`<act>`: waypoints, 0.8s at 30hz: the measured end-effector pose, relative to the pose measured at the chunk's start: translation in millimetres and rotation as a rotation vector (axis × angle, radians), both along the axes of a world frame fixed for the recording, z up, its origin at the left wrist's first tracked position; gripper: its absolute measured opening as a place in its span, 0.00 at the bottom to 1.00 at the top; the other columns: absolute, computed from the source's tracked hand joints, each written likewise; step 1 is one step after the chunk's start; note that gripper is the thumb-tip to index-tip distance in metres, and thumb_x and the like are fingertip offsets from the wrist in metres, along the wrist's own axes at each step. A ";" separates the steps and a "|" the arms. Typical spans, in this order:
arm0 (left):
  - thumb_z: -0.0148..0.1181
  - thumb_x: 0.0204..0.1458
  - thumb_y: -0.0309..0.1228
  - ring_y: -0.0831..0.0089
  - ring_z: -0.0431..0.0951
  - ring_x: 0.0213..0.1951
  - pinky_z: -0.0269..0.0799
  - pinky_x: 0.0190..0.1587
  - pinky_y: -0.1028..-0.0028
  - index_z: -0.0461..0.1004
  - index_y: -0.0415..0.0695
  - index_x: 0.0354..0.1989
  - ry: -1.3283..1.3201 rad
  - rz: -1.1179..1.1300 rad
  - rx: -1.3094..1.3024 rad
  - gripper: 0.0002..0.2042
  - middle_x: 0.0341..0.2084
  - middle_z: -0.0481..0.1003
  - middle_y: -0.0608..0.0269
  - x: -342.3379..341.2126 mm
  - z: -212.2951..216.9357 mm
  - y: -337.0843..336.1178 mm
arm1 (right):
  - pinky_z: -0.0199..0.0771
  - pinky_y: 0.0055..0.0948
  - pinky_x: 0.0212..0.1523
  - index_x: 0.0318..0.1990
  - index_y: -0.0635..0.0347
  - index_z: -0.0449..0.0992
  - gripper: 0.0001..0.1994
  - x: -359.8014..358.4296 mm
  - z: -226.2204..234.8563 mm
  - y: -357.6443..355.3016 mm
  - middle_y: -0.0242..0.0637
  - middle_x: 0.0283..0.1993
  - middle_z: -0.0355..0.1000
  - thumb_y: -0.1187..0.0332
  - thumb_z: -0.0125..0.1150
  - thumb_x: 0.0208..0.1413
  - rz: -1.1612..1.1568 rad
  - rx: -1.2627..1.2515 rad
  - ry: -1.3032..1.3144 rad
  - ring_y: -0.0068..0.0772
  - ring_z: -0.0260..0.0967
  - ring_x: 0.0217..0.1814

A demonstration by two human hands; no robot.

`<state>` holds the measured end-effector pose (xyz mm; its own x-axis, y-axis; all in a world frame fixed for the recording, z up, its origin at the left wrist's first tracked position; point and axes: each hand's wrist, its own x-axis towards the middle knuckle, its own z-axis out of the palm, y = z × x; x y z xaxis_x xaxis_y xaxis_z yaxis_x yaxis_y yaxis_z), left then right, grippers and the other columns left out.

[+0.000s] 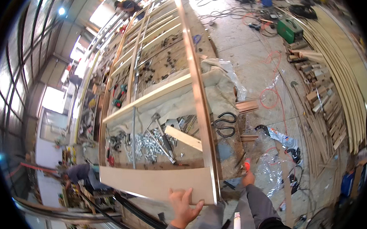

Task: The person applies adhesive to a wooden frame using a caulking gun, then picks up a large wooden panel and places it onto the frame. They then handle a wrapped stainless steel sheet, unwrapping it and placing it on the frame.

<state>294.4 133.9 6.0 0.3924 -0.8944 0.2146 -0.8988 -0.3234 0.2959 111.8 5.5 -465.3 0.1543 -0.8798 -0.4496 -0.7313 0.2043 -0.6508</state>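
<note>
A long wooden frame (pixel 198 94) with crossbars lies over the workbench in front of me. A flat beige panel (pixel 147 181) spans its near end. My left hand (pixel 183 206) rests on the panel's near edge toward the right corner, fingers apart on the surface. Low on the right, beside the bench edge, my right hand (pixel 248 178) is closed around a bright orange-red object (pixel 247 164); its kind is unclear. Inside the frame lie a hammer (pixel 155 118), a heap of shiny metal hardware (pixel 147 147) and a pale wood offcut (pixel 184 138). Black-handled scissors (pixel 225 124) lie just right of the frame.
Cordless tools (pixel 119 96) lie inside the frame on the left. Wood strips and offcuts (pixel 329 114), a green machine (pixel 289 31), an orange hose (pixel 270 100) and plastic film (pixel 271 171) occupy the floor at right. People work at the far end (pixel 131 6) and left (pixel 80 173).
</note>
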 end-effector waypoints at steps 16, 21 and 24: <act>0.67 0.62 0.45 0.46 0.67 0.70 0.54 0.75 0.45 0.73 0.42 0.67 0.559 -0.041 -0.254 0.28 0.64 0.71 0.49 29.2 18.7 26.3 | 0.63 0.18 0.21 0.56 0.62 0.74 0.17 -305.3 477.2 27.0 0.35 0.45 0.77 0.68 0.64 0.62 -0.613 -0.274 -0.486 0.17 0.67 0.26; 0.62 0.68 0.41 0.55 0.72 0.68 0.68 0.70 0.62 0.64 0.39 0.72 1.474 -0.179 -0.364 0.29 0.67 0.71 0.53 100.8 72.3 20.1 | 0.62 0.19 0.20 0.60 0.64 0.72 0.21 -188.9 607.6 48.7 0.39 0.49 0.77 0.66 0.64 0.62 -0.429 -0.556 -0.759 0.17 0.65 0.24; 0.56 0.72 0.40 0.55 0.71 0.70 0.68 0.70 0.57 0.57 0.41 0.77 1.874 -0.314 -0.629 0.30 0.70 0.68 0.51 165.8 106.1 37.5 | 0.67 0.20 0.22 0.66 0.66 0.67 0.28 -90.1 638.9 78.6 0.46 0.55 0.76 0.64 0.66 0.61 -0.162 -0.376 -1.024 0.21 0.68 0.27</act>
<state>460.2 171.4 112.1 0.3341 -0.9411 0.0530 0.6103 0.2588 0.7487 21.7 84.1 173.6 0.1712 -0.9771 0.1262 0.2072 -0.0895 -0.9742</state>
